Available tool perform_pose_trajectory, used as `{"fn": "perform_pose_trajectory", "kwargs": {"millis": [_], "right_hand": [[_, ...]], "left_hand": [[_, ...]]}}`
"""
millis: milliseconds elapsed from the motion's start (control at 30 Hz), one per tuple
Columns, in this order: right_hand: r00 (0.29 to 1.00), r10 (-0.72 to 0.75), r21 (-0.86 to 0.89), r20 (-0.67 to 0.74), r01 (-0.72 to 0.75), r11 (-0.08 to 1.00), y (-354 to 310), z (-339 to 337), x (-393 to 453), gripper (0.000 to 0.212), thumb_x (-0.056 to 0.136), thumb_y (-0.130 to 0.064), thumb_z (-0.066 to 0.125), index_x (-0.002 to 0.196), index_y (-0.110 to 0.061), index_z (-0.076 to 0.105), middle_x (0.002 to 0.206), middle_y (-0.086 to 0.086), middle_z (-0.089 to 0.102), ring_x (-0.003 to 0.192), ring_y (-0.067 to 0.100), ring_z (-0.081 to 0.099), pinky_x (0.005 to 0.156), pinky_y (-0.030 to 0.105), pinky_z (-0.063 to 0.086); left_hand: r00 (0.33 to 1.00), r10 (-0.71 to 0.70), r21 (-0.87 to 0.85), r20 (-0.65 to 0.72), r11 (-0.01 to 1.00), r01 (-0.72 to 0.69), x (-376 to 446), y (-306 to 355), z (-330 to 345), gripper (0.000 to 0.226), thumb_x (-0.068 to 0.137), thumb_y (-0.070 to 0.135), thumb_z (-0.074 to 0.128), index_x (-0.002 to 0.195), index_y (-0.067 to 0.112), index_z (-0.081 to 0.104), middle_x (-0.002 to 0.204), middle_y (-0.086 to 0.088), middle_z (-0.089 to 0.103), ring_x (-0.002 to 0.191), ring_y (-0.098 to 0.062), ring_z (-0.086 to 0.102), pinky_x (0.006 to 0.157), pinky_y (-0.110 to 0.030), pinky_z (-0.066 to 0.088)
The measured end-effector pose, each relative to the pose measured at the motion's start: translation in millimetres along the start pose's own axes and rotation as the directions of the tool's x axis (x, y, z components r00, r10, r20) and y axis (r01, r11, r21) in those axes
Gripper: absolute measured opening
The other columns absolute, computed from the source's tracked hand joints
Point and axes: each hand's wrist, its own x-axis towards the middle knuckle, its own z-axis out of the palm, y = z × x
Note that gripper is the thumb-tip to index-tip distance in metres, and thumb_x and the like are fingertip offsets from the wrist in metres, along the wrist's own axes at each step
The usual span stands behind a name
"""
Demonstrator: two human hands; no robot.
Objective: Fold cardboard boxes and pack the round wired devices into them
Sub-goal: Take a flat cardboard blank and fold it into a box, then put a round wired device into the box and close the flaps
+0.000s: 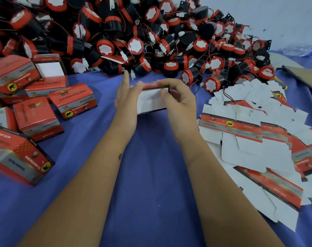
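Forearms frame a blue cloth-covered desk (151, 175). Left hand (126, 97), fingers straight, steadies the light, crushable red-and-white cardboard box (152, 100) at twelve o'clock; right hand (180, 100) pinches its edge. Grip by the creases; rigid round black-and-red wired devices (133, 32) beyond.

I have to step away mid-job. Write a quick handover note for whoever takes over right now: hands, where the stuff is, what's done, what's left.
Left hand: fingers straight, pressed against the left side of the box.
Right hand: fingers curled round the box's right end and top edge.
The box is held above the blue cloth, half formed, white inside facing the camera; no device in it.
Devices: big heap at the back.
Flat blanks: spread on the right.
Folded boxes: stacked on the left; contents cannot be seen.
Left to do: finish this box, put in a device, close it, then carry on through the blanks.
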Motion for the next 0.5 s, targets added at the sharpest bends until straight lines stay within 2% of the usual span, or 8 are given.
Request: {"fn": "perform_pose_trajectory", "kwargs": {"millis": [67, 167, 233, 267, 300, 367, 433, 500], "right_hand": [[0.999, -0.036, 0.078, 0.015, 0.034, 0.996, -1, -2, -1, 0.022, 0.090, 0.001, 0.050, 0.099, -0.007, 0.069, 0.114, 0.016, 0.063, 0.110, 0.022, 0.059, 0.101, 0.043, 0.048], [0.999, -0.008, 0.200, 0.035, 0.001, 0.980, -2, -4, 1, 0.027, 0.097, -0.005, 0.043, 0.109, 0.001, 0.067, 0.111, 0.014, 0.066, 0.107, 0.020, 0.062, 0.097, 0.038, 0.050], [0.999, 0.045, 0.064, -0.018, -0.044, 0.997, 3, -6, 5, 0.033, 0.104, -0.017, 0.038, 0.132, -0.009, 0.055, 0.128, 0.004, 0.058, 0.112, 0.008, 0.057, 0.102, 0.030, 0.044], [0.998, 0.040, -0.117, -0.047, -0.045, 0.992, 9, -9, 8, 0.039, 0.104, -0.021, 0.039, 0.143, -0.015, 0.044, 0.139, 0.002, 0.049, 0.123, 0.006, 0.049, 0.108, 0.028, 0.037], [0.998, 0.018, -0.358, -0.052, -0.036, 0.933, 15, -12, 11, 0.047, 0.103, -0.024, 0.041, 0.149, -0.018, 0.033, 0.150, 0.004, 0.038, 0.135, 0.012, 0.038, 0.113, 0.030, 0.029], [0.998, 0.063, -0.756, -0.009, -0.048, 0.653, 24, -17, 15, 0.059, 0.101, -0.029, 0.043, 0.154, -0.021, 0.019, 0.161, 0.016, 0.011, 0.148, 0.030, 0.011, 0.119, 0.041, 0.012], [0.985, 0.174, -0.906, -0.007, -0.080, 0.417, 29, -17, 15, 0.060, 0.101, -0.037, 0.038, 0.155, -0.023, 0.017, 0.161, 0.023, -0.008, 0.149, 0.038, -0.007, 0.119, 0.050, -0.002], [0.978, 0.203, -0.941, -0.048, -0.112, 0.320, 30, -16, 15, 0.061, 0.099, -0.040, 0.037, 0.154, -0.021, 0.019, 0.160, 0.024, -0.013, 0.148, 0.041, -0.012, 0.116, 0.056, -0.006]], "left_hand": [[0.998, -0.061, -0.022, 0.033, 0.998, 0.062, 1, -3, -1, 0.070, 0.099, 0.054, 0.044, 0.157, 0.040, 0.006, 0.161, 0.016, 0.015, 0.143, -0.002, 0.020, 0.110, -0.026, 0.021], [0.994, -0.103, 0.045, -0.037, 0.993, 0.105, 6, -8, -5, 0.079, 0.096, 0.045, 0.055, 0.158, 0.037, 0.006, 0.138, 0.021, 0.035, 0.108, 0.013, 0.041, 0.083, -0.012, 0.032], [0.987, -0.097, 0.081, -0.127, 0.991, 0.108, 10, -10, -7, 0.088, 0.091, 0.035, 0.066, 0.158, 0.032, 0.009, 0.148, 0.015, 0.034, 0.105, 0.009, 0.045, 0.076, -0.011, 0.036], [0.982, -0.084, 0.084, -0.169, 0.992, 0.099, 12, -10, -8, 0.092, 0.089, 0.028, 0.069, 0.158, 0.031, 0.009, 0.152, 0.010, 0.034, 0.106, 0.008, 0.047, 0.075, -0.010, 0.037], [0.979, -0.063, 0.081, -0.195, 0.994, 0.080, 13, -11, -9, 0.095, 0.087, 0.022, 0.071, 0.159, 0.029, 0.009, 0.148, 0.009, 0.040, 0.100, 0.010, 0.051, 0.071, -0.006, 0.039], [0.979, -0.006, 0.063, -0.203, 0.998, 0.019, 14, -14, -8, 0.094, 0.085, 0.011, 0.072, 0.158, 0.025, 0.014, 0.121, 0.017, 0.057, 0.082, 0.020, 0.058, 0.059, 0.001, 0.041], [0.974, 0.050, 0.072, -0.222, 0.997, -0.035, 15, -17, -10, 0.085, 0.082, 0.006, 0.073, 0.151, 0.028, 0.028, 0.109, 0.022, 0.059, 0.081, 0.024, 0.058, 0.061, -0.001, 0.044], [0.955, 0.121, 0.100, -0.270, 0.990, -0.097, 15, -18, -13, 0.083, 0.079, 0.005, 0.077, 0.146, 0.029, 0.034, 0.117, 0.021, 0.056, 0.092, 0.023, 0.057, 0.069, -0.005, 0.049]]}}
